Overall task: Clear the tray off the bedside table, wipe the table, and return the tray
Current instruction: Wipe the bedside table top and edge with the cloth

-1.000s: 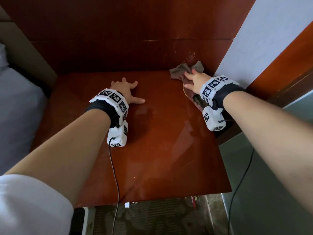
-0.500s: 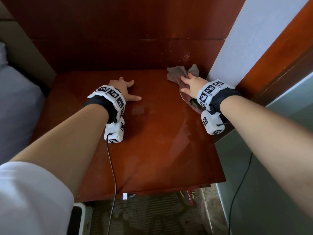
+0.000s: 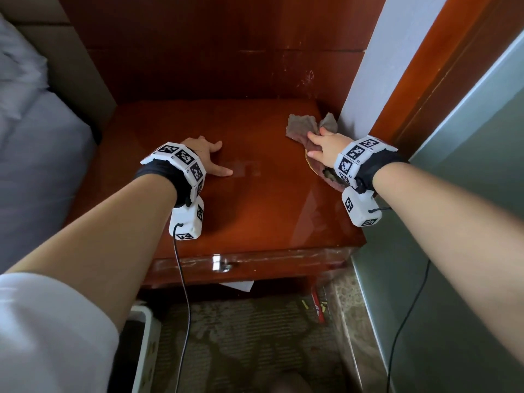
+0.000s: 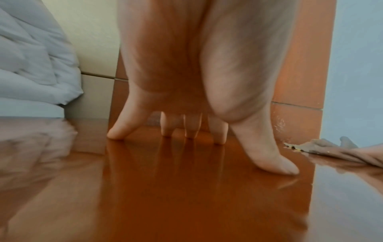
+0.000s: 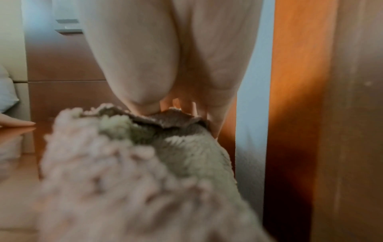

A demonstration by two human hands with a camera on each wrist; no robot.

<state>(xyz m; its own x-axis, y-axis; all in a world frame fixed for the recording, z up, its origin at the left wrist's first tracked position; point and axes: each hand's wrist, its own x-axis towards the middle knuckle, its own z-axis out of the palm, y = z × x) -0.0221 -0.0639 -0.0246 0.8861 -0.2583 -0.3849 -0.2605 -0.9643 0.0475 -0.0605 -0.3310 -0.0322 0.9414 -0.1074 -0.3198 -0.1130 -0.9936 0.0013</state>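
Near folds of cloth (image 5: 132, 188) blurred; white bin (image 3: 147, 344) mostly hidden.

The desk (image 3: 255, 211) stands in a recess: the bed (image 3: 37, 154) lies along its left edge, a panel (image 3: 226, 52) rises behind its rear edge, and a wall (image 3: 377, 75) stands at its right edge. The cloth (image 3: 300, 126) lies on the desk at the rear right corner, against the wall. The right hand (image 3: 326, 148) rests on the cloth. The left hand (image 3: 205, 157) rests on the desk left of centre, fingertips (image 4: 286, 167) touching the surface, well apart from the cloth. The floor (image 3: 241, 336) lies below the front edge.
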